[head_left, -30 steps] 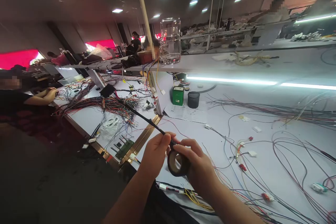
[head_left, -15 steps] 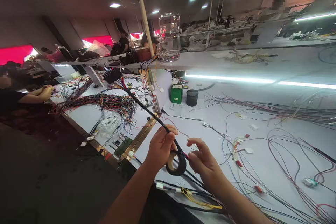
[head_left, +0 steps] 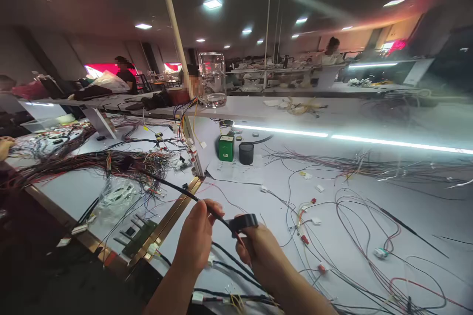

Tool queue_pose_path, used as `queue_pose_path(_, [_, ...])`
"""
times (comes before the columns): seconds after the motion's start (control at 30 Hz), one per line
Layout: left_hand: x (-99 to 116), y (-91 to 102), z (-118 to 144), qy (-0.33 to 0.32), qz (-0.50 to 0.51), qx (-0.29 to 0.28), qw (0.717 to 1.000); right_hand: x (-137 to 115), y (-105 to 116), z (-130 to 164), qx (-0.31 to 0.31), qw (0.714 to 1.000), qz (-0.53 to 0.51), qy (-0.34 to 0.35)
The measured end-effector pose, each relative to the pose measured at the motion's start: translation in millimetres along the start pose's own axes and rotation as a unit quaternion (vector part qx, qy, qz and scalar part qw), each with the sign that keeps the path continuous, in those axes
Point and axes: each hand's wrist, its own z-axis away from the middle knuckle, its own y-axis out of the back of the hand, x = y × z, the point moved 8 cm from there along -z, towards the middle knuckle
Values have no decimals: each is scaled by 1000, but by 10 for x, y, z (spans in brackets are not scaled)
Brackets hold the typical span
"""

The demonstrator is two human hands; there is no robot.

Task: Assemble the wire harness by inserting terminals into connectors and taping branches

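A black-wrapped wire harness (head_left: pixel 172 184) runs slantwise from a dark connector (head_left: pixel 127 163) at the upper left down to my hands. My left hand (head_left: pixel 197 234) is closed round the harness, thumb on top. Just to the right, a roll of black tape (head_left: pixel 244 222) sits tilted against the harness, its strip joined to it. My right hand (head_left: pixel 260 251) is closed at the roll, with its fingertips curled beside reddish wires at the harness. Part of its grip is hidden behind the hand. Dark harness branches (head_left: pixel 236 262) pass below, between my wrists.
Loose wires with connectors (head_left: pixel 305 238) spread over the right of the table. A green box (head_left: pixel 226 148) and black cup (head_left: pixel 246 153) stand under the shelf, which bears a glass jar (head_left: pixel 212 81). Left lie a wire bundle (head_left: pixel 88 160), a plastic bag (head_left: pixel 118 197) and a green pegged block (head_left: pixel 142 238).
The tape roll, hanging below the harness before, is now up beside it at my right hand. My right fingers have closed. The harness's connector end has dropped lower, and the view has shifted right.
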Motion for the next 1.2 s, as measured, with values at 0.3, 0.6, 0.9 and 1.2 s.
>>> queue_pose_path(0.3, [-607, 91, 398, 69, -75, 54, 993, 182, -2, -2, -32, 998, -35, -30])
queue_pose_path(0.6, [-103, -39, 271, -46, -406, -137, 903, 511, 105, -52, -118, 990, 35, -69])
queue_pose_path(0.9, [-120, 40, 306, -24, -386, -68, 920, 0, -109, 353, -76, 819, 438, 363])
queue_pose_path(1.2, [-324, 176, 348, -9, -207, -38, 978, 641, 376, 47, -71, 954, 188, -223])
